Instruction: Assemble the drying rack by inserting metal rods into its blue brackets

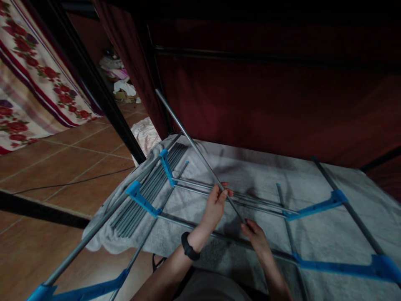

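A long grey metal tube [194,146] slants across the middle of the view, its far end raised toward the dark red curtain. My left hand [216,202], with a black band on the wrist, is closed around the tube's lower half. At the tube's near end, my right hand [254,234] pinches it between thumb and fingers. Below both hands lies a frame of grey tubes joined by blue plastic brackets [144,200]. Another blue bracket [316,205] joins tubes on the right side.
Several loose grey tubes [147,192] lie side by side on the grey blanket [332,175] at the left. A black metal post [103,104] stands by the tiled floor [62,167]. Dark red curtain [266,104] hangs behind the bed. A black cable [78,182] crosses the floor.
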### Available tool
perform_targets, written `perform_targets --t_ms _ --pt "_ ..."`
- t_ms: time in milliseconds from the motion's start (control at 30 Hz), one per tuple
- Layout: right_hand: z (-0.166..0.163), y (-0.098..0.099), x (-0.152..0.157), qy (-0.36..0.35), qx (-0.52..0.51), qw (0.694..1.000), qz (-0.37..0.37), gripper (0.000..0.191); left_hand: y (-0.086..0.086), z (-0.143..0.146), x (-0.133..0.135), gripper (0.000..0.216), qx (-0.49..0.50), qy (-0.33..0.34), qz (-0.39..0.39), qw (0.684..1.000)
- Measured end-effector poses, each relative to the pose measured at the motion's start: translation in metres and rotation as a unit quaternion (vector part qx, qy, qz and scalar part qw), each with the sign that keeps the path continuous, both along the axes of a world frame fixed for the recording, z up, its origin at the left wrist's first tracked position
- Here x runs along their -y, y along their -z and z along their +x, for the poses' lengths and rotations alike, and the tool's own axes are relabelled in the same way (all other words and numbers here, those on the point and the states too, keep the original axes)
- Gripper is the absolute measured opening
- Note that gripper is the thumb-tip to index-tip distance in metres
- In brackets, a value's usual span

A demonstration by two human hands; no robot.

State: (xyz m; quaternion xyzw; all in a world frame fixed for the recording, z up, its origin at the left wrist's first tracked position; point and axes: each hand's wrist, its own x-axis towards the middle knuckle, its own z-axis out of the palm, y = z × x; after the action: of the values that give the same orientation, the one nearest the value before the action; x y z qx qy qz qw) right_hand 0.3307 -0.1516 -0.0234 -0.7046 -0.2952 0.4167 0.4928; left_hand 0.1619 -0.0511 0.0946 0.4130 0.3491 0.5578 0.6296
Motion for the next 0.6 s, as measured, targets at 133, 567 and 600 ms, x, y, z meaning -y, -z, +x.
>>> perform_targets --t_ms 133,567,600 --pt "0.014 0.001 0.004 -0.021 -0.053 0.998 -0.002 0.070 0.000 -0.003 0.000 0.027 0.008 0.007 -0.013 1.000" --pt "0.051 0.014 0.028 0.109 -0.229 0.965 0.072 0.056 0.004 -0.005 0.001 0.030 0.004 0.008 -0.041 0.999" --pt "0.052 0.016 0.027 0.115 -0.230 0.964 0.074 0.055 0.005 -0.004 0.000 0.029 0.001 0.007 -0.042 0.999"
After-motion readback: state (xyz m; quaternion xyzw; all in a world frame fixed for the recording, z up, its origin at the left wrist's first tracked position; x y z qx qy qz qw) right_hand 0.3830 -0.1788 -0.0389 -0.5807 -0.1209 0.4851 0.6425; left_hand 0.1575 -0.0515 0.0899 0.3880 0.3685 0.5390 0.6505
